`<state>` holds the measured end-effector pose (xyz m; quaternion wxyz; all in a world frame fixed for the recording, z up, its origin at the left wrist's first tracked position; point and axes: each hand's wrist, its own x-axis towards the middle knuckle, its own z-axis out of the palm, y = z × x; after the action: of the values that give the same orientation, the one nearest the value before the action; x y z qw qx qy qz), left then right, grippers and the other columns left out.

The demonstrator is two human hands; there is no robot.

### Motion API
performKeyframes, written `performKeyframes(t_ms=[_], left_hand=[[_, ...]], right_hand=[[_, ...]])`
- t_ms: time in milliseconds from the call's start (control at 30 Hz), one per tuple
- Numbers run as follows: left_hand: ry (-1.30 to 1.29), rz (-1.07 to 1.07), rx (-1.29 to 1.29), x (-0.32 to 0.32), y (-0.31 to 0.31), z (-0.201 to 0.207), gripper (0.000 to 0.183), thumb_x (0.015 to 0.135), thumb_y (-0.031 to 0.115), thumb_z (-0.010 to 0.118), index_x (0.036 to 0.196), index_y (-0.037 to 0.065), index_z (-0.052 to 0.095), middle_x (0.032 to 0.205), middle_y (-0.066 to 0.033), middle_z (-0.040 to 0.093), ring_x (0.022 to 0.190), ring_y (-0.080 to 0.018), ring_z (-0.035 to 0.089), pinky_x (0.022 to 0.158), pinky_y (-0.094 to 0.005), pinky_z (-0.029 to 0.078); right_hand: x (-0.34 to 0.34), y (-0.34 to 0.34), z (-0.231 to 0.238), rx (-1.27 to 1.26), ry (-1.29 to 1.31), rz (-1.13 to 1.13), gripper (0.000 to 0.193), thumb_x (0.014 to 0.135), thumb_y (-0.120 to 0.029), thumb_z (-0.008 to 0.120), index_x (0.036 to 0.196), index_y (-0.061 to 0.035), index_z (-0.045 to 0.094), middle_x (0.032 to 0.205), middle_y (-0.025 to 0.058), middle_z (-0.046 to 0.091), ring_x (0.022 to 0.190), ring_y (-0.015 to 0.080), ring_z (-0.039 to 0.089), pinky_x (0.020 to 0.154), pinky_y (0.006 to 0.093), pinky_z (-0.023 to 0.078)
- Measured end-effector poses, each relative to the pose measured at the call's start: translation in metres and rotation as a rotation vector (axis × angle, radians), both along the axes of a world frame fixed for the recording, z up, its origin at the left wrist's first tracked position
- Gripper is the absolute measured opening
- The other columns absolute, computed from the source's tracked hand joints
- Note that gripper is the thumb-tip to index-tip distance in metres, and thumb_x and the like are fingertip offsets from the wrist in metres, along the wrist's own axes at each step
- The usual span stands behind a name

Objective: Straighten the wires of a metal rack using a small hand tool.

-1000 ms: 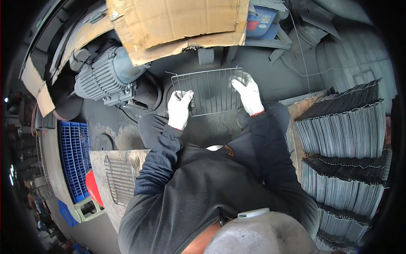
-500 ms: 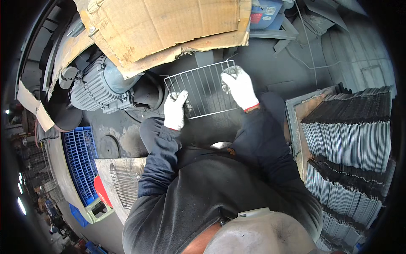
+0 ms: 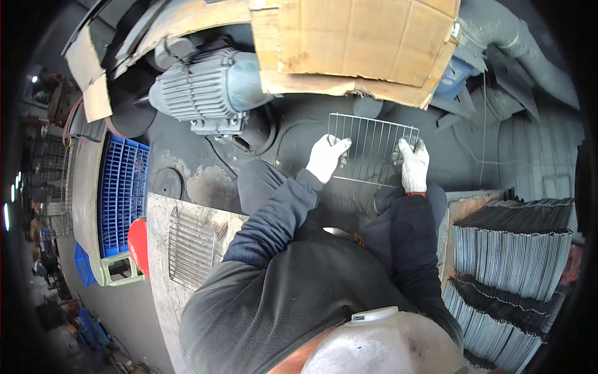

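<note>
A rectangular wire rack (image 3: 369, 149) of thin parallel metal rods is held up in front of me, between both gloved hands. My left hand (image 3: 326, 157), in a white work glove, is closed round the rack's left side with the thumb over the wire. On the opposite side, my right hand (image 3: 412, 163) grips the rack's edge, also gloved in white. Some fingertips of both hands are behind the wires. The rack hangs clear of the floor, below a cardboard sheet (image 3: 361, 40).
An electric motor (image 3: 202, 90) stands at the far left. Tall stacks of metal wire racks (image 3: 511, 252) rise at my right. More wire racks (image 3: 190, 249) lie on a board (image 3: 162, 215) at my left, beside a blue plastic crate (image 3: 123, 193) and a red object (image 3: 138, 244).
The whole scene has shifted as my head turned. In the picture, both hands and the wire rack are farther right and slightly lower. Both hands keep their grip.
</note>
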<state>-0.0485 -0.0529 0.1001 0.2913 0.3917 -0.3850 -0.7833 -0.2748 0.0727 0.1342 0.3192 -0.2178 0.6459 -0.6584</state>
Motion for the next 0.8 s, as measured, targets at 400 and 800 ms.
performKeyframes(t_ms=[400, 800], left_hand=[[-0.007, 0.105, -0.777, 0.106, 0.044, 0.053, 0.039, 0.115, 0.027, 0.054, 0.135, -0.006, 0.061, 0.127, -0.0173, 0.067, 0.102, -0.0255, 0.076, 0.091, -0.0357, 0.063], [0.022, 0.165, -0.093, 0.101, 0.067, 0.032, 0.031, 0.111, 0.031, 0.068, 0.131, 0.007, 0.064, 0.114, -0.0053, 0.069, 0.096, -0.0188, 0.067, 0.087, -0.0373, 0.057]], right_hand=[[0.062, 0.067, 0.159, -0.125, 0.123, 0.348, 0.025, 0.101, -0.008, 0.075, 0.123, 0.0027, 0.069, 0.107, 0.0067, 0.075, 0.091, 0.0119, 0.069, 0.082, 0.0293, 0.058], [-0.044, 0.307, 0.402, 0.323, 2.098, -0.981, 0.034, 0.089, 0.009, 0.074, 0.12, -0.0064, 0.078, 0.116, 0.0106, 0.08, 0.103, 0.0248, 0.077, 0.095, 0.0357, 0.06]])
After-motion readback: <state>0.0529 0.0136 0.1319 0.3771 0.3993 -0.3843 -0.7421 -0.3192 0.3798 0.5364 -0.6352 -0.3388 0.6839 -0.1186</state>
